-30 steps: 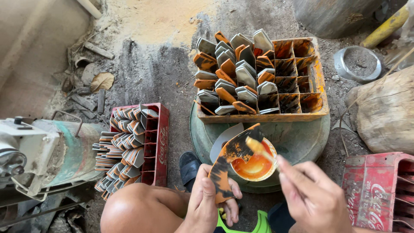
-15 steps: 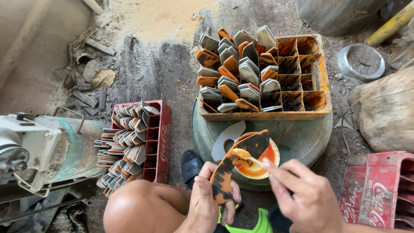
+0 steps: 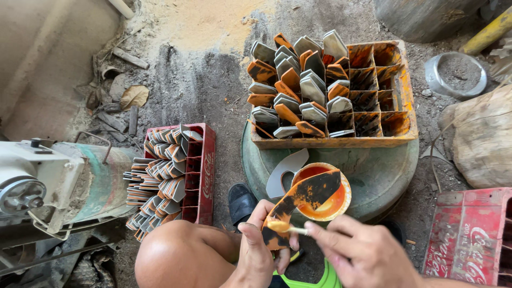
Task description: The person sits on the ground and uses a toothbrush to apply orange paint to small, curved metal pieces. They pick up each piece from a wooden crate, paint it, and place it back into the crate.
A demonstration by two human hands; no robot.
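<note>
Left hand wrapped around the lower end of a flat curved piece, fingers curled closed on it, thumb lying across its face. The piece is smeared orange over black and slants up to the right, its upper end over the small bowl of orange paste.

Right hand pinches a thin stick between thumb and fingertips, fingers drawn in tight. The stick's tip carries a pale orange blob and touches the piece near the left thumb.

The bowl sits on a round green drum top; a bare grey piece lies just beside the bowl. Behind, on the same drum top, an orange-stained divided crate, left cells stuffed with coated pieces standing on end, right cells open. A red crate to the left holds more stacked pieces.

Hard to make out: the lower end of the held piece is hidden inside the left palm; how the stick ends in the right hand is covered by fingers. Both wrists are cut off by the bottom edge. A bare knee blocks the ground below the red crate
</note>
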